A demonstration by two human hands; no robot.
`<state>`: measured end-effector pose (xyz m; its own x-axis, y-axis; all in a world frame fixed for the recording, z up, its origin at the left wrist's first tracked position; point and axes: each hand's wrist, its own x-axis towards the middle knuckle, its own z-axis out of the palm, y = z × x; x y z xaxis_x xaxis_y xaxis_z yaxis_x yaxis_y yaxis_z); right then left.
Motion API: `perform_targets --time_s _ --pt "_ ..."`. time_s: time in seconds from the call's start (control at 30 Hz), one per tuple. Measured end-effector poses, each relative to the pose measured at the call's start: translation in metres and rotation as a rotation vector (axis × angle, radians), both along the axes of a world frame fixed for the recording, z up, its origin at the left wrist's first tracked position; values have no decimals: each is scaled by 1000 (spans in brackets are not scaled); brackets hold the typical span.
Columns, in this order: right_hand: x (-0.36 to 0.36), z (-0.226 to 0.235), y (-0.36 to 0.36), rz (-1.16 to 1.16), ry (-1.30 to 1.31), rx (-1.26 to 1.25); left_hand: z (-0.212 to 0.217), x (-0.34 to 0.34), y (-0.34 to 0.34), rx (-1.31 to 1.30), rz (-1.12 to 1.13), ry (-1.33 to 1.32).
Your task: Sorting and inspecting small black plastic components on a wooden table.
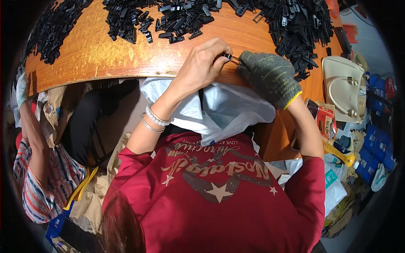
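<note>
The worn wooden desk [97,55] bears heaps of black plastic parts [299,29] set back from its near edge, probably to keep them clear of my wrists. Over that edge, my left hand [202,63] pinches a small black part [228,56] between narrowed fingers, seemingly to steady it beside my gloved right hand [268,76]; its fingers curl inward, their exact grip I cannot tell.

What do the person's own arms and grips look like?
The left grip is bare; the left arm wears a white beaded bracelet and a slim silvery bangle. The right grip wears a dark knitted glove with a yellow edge. Both sleeves are red.
</note>
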<state>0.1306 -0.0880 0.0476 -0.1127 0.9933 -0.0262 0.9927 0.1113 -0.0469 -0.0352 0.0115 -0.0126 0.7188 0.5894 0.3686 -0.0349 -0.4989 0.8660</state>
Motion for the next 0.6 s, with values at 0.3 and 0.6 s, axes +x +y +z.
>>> perform_targets --time_s 0.3,0.6 --pt "-5 9 19 99 34 -137 0 -2 4 -99 -7 -36" --pt "-2 15 37 283 1 -10 -1 -3 -2 -127 67 -55"
